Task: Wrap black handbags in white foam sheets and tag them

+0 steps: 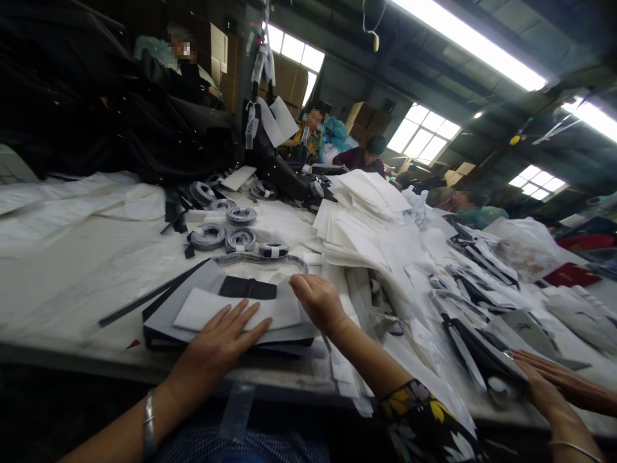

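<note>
My left hand (230, 335), fingers spread, presses flat on a folded white sheet (193, 310). Beneath that sheet lies a larger thin greyish-white paper (166, 315), spread over a flat black bag (153, 339). Just above the folded sheet is a black strip with a band across it (248, 287). A wrapped handle (241, 258) curves along the far side of the bag. My right hand (318, 302) is closed in a pinch at the paper's right edge, close to the handle's end; what its fingers grip is hidden.
Several coiled wrapped straps (207, 236) lie beyond the bag. A tall stack of white sheets (357, 218) stands to the right. Black bags (193, 135) are piled at the back left. At far right, a co-worker's hands (544, 386) rest by another black piece (482, 350).
</note>
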Demonstrator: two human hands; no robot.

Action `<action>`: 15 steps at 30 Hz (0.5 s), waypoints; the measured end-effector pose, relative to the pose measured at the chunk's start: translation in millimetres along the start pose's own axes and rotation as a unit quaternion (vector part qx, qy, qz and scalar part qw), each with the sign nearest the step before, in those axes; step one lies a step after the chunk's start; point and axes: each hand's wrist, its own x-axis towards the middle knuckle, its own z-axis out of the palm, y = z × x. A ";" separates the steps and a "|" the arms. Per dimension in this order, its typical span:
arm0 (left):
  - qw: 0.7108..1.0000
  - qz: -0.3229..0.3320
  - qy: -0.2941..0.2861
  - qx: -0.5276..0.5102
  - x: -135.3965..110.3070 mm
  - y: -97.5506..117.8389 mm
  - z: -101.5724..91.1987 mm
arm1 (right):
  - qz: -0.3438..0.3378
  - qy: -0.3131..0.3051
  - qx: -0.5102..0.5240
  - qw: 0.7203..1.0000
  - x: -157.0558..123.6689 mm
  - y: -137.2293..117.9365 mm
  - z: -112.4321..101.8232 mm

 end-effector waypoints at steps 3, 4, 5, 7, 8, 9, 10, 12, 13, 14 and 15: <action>1.000 -0.006 -0.007 -0.009 -0.1 0.1 -1.9 | 0.007 0.004 0.027 1.000 -12.9 -13.3 -1.1; 1.000 -0.007 -0.005 -0.011 -0.3 -0.1 -2.0 | 0.023 0.010 0.049 0.998 -16.3 -17.2 -2.4; 1.000 -0.005 -0.004 -0.014 -0.4 -0.3 -1.8 | 0.043 0.018 0.074 0.996 -18.3 -20.0 -3.8; 1.000 -0.002 -0.007 -0.013 -0.7 -0.6 -0.6 | 0.077 0.029 0.115 0.990 -17.3 -20.7 -5.6; 1.000 -0.002 -0.010 -0.010 -0.8 -0.6 0.0 | 0.086 0.033 0.125 0.988 -14.0 -18.6 -5.5; 1.000 -0.003 -0.013 -0.007 -0.9 -0.4 0.4 | 0.090 0.038 0.127 0.987 -9.2 -15.2 -4.6; 1.000 -0.003 -0.017 -0.004 -0.8 -0.2 0.6 | 0.090 0.044 0.122 0.987 -3.5 -11.0 -3.2; 1.000 -0.007 -0.021 0.000 -0.3 0.5 -0.2 | 0.085 0.057 0.093 0.990 7.8 -3.3 0.0; 1.000 -0.007 -0.022 0.001 0.0 0.8 -1.1 | 0.080 0.063 0.076 0.992 11.6 -1.5 1.1; 1.000 -0.007 -0.024 0.003 0.5 0.9 -2.2 | 0.071 0.066 0.061 0.993 13.1 -1.7 1.5; 1.000 -0.007 -0.027 0.005 0.9 0.9 -3.3 | 0.057 0.068 0.050 0.995 11.9 -4.2 1.0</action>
